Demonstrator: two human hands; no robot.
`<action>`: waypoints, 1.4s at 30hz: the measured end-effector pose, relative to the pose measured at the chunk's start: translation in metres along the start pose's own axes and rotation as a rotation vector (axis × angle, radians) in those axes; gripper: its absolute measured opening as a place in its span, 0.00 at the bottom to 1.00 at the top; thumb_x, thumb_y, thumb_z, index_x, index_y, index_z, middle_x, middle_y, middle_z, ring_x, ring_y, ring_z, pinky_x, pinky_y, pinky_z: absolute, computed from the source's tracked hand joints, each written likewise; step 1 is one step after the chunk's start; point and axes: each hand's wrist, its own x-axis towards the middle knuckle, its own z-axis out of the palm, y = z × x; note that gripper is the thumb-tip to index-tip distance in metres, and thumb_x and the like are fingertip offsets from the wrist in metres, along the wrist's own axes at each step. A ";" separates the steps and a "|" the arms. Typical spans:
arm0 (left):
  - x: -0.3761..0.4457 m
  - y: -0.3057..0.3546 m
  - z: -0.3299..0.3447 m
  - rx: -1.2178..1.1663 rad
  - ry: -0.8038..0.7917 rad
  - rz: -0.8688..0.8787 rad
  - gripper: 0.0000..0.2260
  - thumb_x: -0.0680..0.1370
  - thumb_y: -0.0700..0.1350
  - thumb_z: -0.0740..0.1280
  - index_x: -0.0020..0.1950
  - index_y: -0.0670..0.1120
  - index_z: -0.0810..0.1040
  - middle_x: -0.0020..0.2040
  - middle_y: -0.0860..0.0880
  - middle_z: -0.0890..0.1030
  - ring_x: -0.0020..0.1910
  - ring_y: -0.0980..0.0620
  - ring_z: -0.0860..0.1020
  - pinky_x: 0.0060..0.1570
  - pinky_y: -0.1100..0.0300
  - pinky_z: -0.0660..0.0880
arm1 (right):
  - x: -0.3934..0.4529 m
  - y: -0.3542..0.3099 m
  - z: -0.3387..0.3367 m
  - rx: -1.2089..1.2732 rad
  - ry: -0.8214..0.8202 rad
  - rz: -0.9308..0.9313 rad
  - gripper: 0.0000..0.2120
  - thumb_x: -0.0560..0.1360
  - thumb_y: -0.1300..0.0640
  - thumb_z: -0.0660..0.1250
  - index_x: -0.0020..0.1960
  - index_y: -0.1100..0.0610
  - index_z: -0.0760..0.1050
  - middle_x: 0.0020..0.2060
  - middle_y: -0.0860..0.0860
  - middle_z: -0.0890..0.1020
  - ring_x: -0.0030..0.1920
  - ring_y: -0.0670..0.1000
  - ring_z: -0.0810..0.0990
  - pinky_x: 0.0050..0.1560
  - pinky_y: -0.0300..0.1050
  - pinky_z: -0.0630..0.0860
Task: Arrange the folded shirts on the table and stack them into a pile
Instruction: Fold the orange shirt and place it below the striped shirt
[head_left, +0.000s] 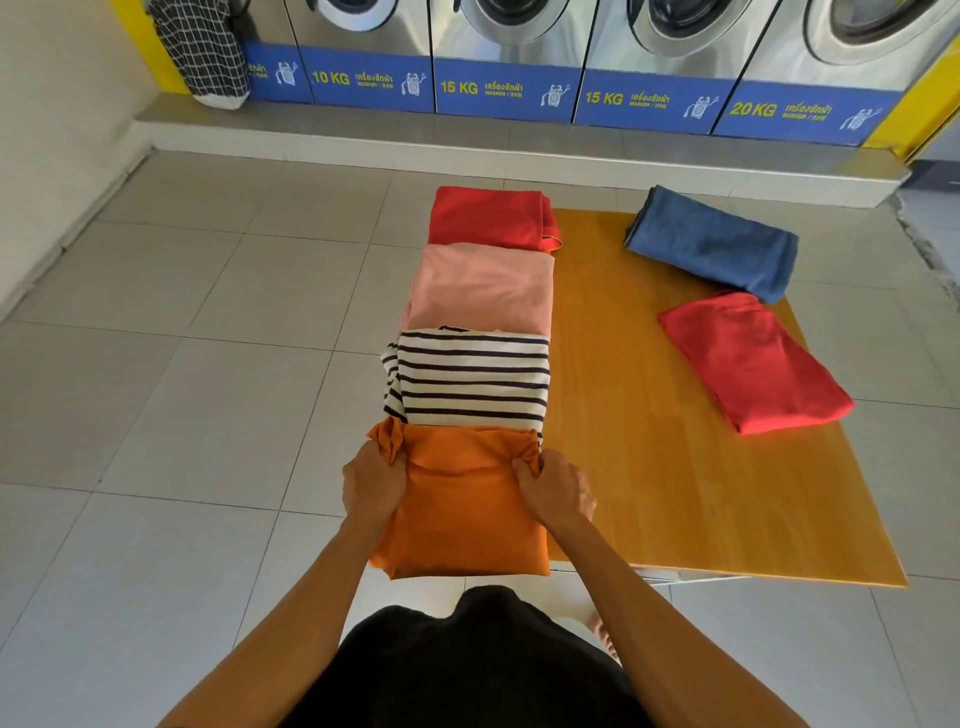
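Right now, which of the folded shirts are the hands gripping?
The orange folded shirt, nearest the person in the row along the wooden table's left edge. The left hand and right hand pinch its far corners; the other five lie untouched.

six folded shirts on one table (675, 467), two red (491, 215) (753, 364), one pink (480, 288), one striped (470, 379), one orange (460, 509), one blue (714, 244), two hands (371, 483) (556, 488), four washers (509, 31), one checked bag (202, 52)

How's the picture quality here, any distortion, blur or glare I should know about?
Head view: wide-angle bending curves the washing machines and floor tiles near the edges; light is soft and even, shadows faint; mild sheen on the table; the shirts and both hands look reasonably sharp.
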 end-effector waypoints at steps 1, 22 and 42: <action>0.001 0.000 0.000 0.013 -0.008 0.000 0.21 0.80 0.59 0.58 0.60 0.44 0.75 0.54 0.42 0.82 0.51 0.41 0.81 0.54 0.47 0.77 | 0.000 0.001 0.000 0.009 -0.001 -0.004 0.18 0.79 0.36 0.60 0.52 0.50 0.75 0.44 0.50 0.81 0.43 0.51 0.79 0.40 0.44 0.76; -0.007 0.011 -0.023 0.085 0.124 0.031 0.26 0.77 0.52 0.68 0.72 0.45 0.65 0.70 0.41 0.70 0.67 0.39 0.68 0.63 0.43 0.69 | -0.023 0.005 -0.014 0.224 0.079 -0.120 0.13 0.80 0.49 0.64 0.62 0.53 0.73 0.53 0.51 0.82 0.48 0.51 0.80 0.45 0.45 0.80; -0.030 0.125 0.014 -0.040 -0.107 0.488 0.19 0.75 0.43 0.70 0.66 0.46 0.73 0.64 0.45 0.75 0.65 0.46 0.71 0.65 0.53 0.70 | -0.013 -0.023 -0.072 0.420 0.279 -0.187 0.10 0.78 0.58 0.68 0.59 0.56 0.77 0.56 0.51 0.82 0.49 0.47 0.79 0.37 0.26 0.67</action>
